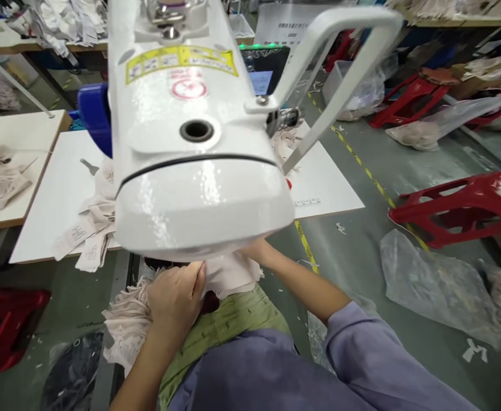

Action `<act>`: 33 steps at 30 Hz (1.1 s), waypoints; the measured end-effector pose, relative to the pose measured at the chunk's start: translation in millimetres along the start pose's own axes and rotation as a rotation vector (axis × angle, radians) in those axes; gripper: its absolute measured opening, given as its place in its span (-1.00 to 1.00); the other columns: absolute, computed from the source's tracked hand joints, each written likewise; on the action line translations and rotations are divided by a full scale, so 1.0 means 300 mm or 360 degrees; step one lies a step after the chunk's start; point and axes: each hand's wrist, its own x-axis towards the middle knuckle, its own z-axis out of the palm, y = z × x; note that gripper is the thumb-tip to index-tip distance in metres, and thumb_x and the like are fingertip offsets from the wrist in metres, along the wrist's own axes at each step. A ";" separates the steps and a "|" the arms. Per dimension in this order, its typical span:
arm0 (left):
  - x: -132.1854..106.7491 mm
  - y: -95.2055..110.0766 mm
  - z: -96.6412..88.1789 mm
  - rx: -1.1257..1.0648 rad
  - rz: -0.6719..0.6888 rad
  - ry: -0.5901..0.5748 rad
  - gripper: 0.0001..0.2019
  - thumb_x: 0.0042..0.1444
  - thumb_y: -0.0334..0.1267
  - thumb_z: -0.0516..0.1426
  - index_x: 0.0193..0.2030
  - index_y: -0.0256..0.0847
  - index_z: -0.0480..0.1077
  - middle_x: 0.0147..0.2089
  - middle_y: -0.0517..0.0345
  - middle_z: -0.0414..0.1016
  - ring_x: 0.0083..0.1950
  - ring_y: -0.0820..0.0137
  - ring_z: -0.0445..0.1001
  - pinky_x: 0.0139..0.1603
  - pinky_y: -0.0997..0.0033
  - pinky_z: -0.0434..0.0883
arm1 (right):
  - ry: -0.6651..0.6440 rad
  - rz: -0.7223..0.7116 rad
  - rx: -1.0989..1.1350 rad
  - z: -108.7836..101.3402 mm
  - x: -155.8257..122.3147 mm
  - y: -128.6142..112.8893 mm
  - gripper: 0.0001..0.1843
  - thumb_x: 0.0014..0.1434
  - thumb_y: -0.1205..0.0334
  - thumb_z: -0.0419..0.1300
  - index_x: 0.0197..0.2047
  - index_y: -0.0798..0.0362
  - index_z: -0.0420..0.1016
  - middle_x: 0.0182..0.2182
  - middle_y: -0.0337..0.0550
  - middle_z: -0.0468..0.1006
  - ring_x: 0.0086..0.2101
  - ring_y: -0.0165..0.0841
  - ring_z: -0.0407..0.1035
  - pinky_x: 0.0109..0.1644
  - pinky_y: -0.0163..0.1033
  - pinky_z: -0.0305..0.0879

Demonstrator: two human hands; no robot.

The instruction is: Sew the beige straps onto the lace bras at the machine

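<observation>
A large white sewing machine (pixel 203 205) fills the middle of the view, its head hanging over my hands. My left hand (pixel 176 299) is closed just below the front of the head, fingers curled round the edge of a pale beige fabric piece (pixel 231 277). That fabric drapes over my lap, with small printed marks near its lower edge. Only the back part of my right hand (pixel 254 249) shows; its fingers are hidden behind the machine head, at the fabric's far right side. Beside my left wrist hangs a bunch of ruffled beige lace pieces (pixel 126 325).
Beige pieces with printed labels (pixel 94 234) lie on the white tabletop (pixel 49 194) at left. A bent white thread-stand bar (pixel 340 108) rises at right. Red stools (pixel 460 208) and plastic bags (pixel 434 285) stand on the floor. A dark bag (pixel 73 371) lies lower left.
</observation>
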 end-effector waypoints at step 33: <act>-0.015 0.012 0.009 -0.0221 0.0107 -0.0036 -0.79 0.33 -0.27 0.09 -0.10 -0.16 0.57 -0.57 0.23 0.50 -0.55 0.46 0.43 -0.47 0.45 0.21 | 0.0158 0.0006 0.0257 0.003 -0.032 0.102 -0.80 0.28 0.07 0.14 -0.21 0.01 0.44 -0.51 -0.35 0.38 -0.46 -0.45 0.21 -0.34 -0.31 0.10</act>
